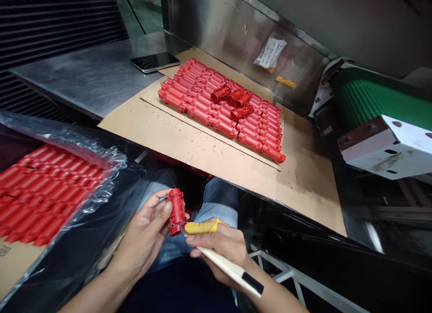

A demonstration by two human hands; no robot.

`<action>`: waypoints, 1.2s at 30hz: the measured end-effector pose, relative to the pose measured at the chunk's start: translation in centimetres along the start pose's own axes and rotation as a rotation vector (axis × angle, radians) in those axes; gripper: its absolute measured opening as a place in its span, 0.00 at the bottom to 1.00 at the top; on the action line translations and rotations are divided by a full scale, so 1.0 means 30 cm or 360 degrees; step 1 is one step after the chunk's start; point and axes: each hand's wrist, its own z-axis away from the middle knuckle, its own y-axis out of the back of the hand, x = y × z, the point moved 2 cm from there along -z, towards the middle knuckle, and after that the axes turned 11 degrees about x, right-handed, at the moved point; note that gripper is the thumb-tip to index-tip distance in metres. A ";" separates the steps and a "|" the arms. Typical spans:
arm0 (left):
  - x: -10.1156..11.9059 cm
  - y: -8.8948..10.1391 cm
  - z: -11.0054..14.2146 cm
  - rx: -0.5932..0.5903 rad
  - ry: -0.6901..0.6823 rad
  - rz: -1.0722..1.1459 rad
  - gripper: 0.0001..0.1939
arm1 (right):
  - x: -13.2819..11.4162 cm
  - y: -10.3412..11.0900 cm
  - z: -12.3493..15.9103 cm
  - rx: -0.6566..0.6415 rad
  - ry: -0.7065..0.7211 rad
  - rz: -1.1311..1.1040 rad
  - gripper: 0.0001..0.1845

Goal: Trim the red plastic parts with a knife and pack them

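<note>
Two bare hands work at 6 o'clock in the head view: the left hand (pixel 143 236) curls its fingers (pixel 157 209) around a red plastic tube (pixel 177 212), while the right hand (pixel 219 247) pinches a cream-handled craft knife (pixel 229 268), its tip just beside the tube. A yellow finger cot (pixel 199 227) covers one right finger. Rows of red tubes (pixel 219 110) lie on a cardboard sheet (pixel 168 135) at 12 o'clock.

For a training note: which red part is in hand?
Below the cardboard sheet of red rows, at the person's lap, one red part stands upright in the left hand, beside the right hand's yellow-wrapped finger. Alone among its neighbours, it is held.
</note>
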 end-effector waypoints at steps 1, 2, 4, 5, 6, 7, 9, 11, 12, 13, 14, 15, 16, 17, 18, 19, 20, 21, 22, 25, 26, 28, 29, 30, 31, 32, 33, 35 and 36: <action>0.000 -0.003 0.002 0.0012 -0.0007 0.0004 0.28 | -0.001 -0.002 -0.001 -0.0008 0.0001 0.0001 0.15; 0.000 -0.004 0.004 0.0017 -0.0007 0.0004 0.28 | -0.003 -0.003 -0.002 -0.0013 0.0000 0.0001 0.15; 0.000 0.000 0.002 0.0009 0.0009 0.0001 0.29 | -0.006 -0.004 -0.003 -0.0012 -0.0010 -0.0004 0.15; 0.000 0.005 -0.001 0.0004 0.0020 0.0002 0.29 | -0.008 -0.004 -0.002 -0.0011 -0.0019 -0.0004 0.15; 0.000 0.010 -0.003 -0.0001 0.0032 0.0005 0.29 | -0.010 -0.003 -0.001 -0.0004 -0.0037 0.0001 0.14; 0.001 0.014 -0.006 -0.0009 0.0044 0.0009 0.30 | -0.011 -0.002 0.001 0.0008 -0.0067 0.0011 0.13; 0.003 0.021 -0.008 -0.0020 0.0067 0.0016 0.30 | -0.013 0.002 0.006 0.0034 -0.0135 0.0026 0.12; 0.005 0.020 -0.006 -0.0040 0.0104 0.0018 0.29 | -0.016 0.005 0.012 0.0049 -0.0176 0.0028 0.11; 0.006 0.018 -0.004 -0.0046 0.0122 0.0020 0.29 | -0.018 0.005 0.014 0.0043 -0.0184 0.0032 0.11; 0.007 0.016 -0.001 -0.0047 0.0139 0.0024 0.29 | -0.019 0.004 0.016 0.0031 -0.0186 0.0041 0.11; 0.008 0.014 0.001 -0.0033 0.0146 0.0031 0.29 | -0.019 0.003 0.017 0.0017 -0.0182 0.0057 0.11; 0.009 0.012 0.002 -0.0018 0.0150 0.0036 0.30 | -0.018 0.002 0.018 0.0004 -0.0175 0.0074 0.12; 0.009 0.011 0.003 -0.0005 0.0150 0.0038 0.30 | -0.017 0.001 0.018 -0.0005 -0.0165 0.0084 0.12; 0.009 0.011 0.004 -0.0001 0.0149 0.0036 0.30 | -0.016 -0.001 0.018 -0.0018 -0.0150 0.0082 0.13; 0.009 0.010 0.004 -0.0009 0.0150 0.0030 0.30 | -0.015 -0.002 0.016 -0.0021 -0.0133 0.0071 0.13; 0.008 0.010 0.004 -0.0024 0.0154 0.0021 0.30 | -0.014 -0.002 0.013 -0.0020 -0.0120 0.0055 0.12; 0.006 0.009 0.005 -0.0044 0.0158 0.0013 0.30 | -0.014 -0.001 0.009 -0.0010 -0.0108 0.0035 0.13; 0.005 0.008 0.006 -0.0057 0.0158 0.0008 0.30 | -0.015 0.001 0.005 0.0002 -0.0106 0.0019 0.12; 0.004 0.006 0.006 -0.0052 0.0151 0.0011 0.29 | -0.016 0.004 0.000 0.0005 -0.0116 0.0014 0.12; 0.000 -0.004 0.009 0.0004 0.0123 0.0037 0.28 | -0.021 0.011 -0.013 -0.0109 -0.0114 0.0083 0.10; -0.001 -0.009 0.010 0.0022 0.0118 0.0043 0.27 | -0.023 0.012 -0.016 -0.0185 -0.0055 0.0157 0.10; -0.003 -0.014 0.011 0.0047 0.0120 0.0045 0.26 | -0.023 0.014 -0.016 -0.0352 0.0155 0.0380 0.11; -0.003 -0.014 0.011 0.0059 0.0126 0.0050 0.26 | -0.021 0.015 -0.014 -0.0409 0.0272 0.0496 0.12; -0.003 -0.012 0.010 0.0064 0.0145 0.0055 0.27 | -0.016 0.018 -0.012 -0.0426 0.0358 0.0592 0.13; -0.003 -0.009 0.010 0.0066 0.0170 0.0061 0.27 | -0.010 0.024 -0.012 -0.0369 0.0396 0.0651 0.14; -0.002 -0.005 0.009 0.0064 0.0200 0.0069 0.28 | -0.003 0.033 -0.013 -0.0224 0.0368 0.0663 0.15; -0.001 -0.002 0.008 0.0059 0.0235 0.0077 0.28 | 0.003 0.045 -0.016 -0.0020 0.0267 0.0623 0.16; 0.003 0.001 0.007 0.0058 0.0298 0.0079 0.29 | 0.013 0.062 -0.021 0.0321 -0.0051 0.0432 0.14; 0.006 0.000 0.008 0.0050 0.0328 0.0074 0.29 | 0.014 0.061 -0.023 0.0366 -0.0192 0.0301 0.12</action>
